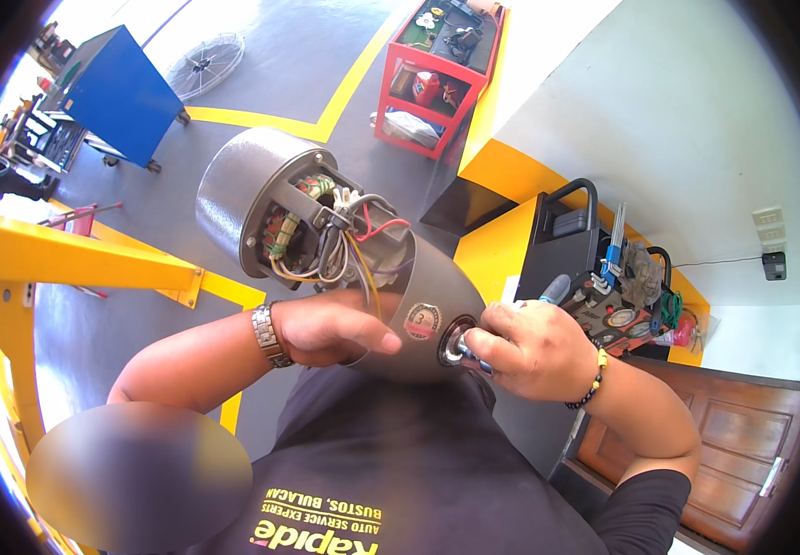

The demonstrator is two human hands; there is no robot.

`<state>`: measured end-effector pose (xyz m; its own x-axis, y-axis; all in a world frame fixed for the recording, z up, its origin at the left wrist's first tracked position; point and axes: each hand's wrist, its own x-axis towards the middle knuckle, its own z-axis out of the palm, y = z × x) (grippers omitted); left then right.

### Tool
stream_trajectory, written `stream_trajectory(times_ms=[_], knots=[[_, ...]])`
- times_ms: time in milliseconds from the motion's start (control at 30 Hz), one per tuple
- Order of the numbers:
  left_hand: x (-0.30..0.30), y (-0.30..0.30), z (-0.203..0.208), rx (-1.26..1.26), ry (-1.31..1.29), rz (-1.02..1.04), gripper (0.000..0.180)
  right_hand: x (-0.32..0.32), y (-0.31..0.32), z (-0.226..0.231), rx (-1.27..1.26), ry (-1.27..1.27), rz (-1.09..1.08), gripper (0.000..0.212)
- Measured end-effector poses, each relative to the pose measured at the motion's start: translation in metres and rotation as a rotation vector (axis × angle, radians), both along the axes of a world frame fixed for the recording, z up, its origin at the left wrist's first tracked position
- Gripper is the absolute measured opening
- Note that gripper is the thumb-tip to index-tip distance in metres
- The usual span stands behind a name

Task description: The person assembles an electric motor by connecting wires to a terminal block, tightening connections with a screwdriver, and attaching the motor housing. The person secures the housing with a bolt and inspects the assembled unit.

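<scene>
In front of my body is a fan motor (303,222) with a round grey back casing, its coils and several coloured wires exposed. Beside it, the wires run into a grey bowl-shaped cover (455,287) with a round sticker. My left hand (330,328) steadies this cover from the left; its thumb lies outside, and the other fingers are hidden. Closed around a hand tool, my right hand (539,347) is at a round dark-rimmed hole (456,339) in the cover. The tool has a grey-blue handle (556,289) and a chrome end; its exact kind is mostly hidden.
To the right stands a black machine (571,231) with tools on top, near a wall and a wooden door (728,439). A red cart (437,88) and a blue cabinet (117,97) stand farther off. A fan guard (205,65) lies on the floor. A yellow frame (76,259) rises at left.
</scene>
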<state>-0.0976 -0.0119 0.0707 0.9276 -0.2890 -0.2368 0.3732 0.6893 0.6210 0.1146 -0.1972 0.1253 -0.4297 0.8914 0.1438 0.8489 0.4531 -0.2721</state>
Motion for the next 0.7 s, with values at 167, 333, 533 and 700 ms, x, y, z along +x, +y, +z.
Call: stream_trajectory(times_ms=[167,333,533,700], knots=[[-0.002,-0.001,-0.002,-0.006,0.031,-0.004,0.069,-0.015,-0.005,-0.004,0.075,-0.006,-0.167,0.031],[-0.003,-0.001,-0.002,0.002,0.071,0.001,0.076,-0.032,-0.010,-0.002,0.025,0.070,-0.313,0.034],[0.000,-0.001,-0.001,0.008,0.063,-0.001,0.076,-0.019,-0.009,-0.012,0.084,0.055,-0.200,0.033],[-0.002,-0.001,-0.002,0.005,0.050,-0.004,0.072,-0.023,-0.013,-0.017,0.077,0.093,-0.289,0.031]])
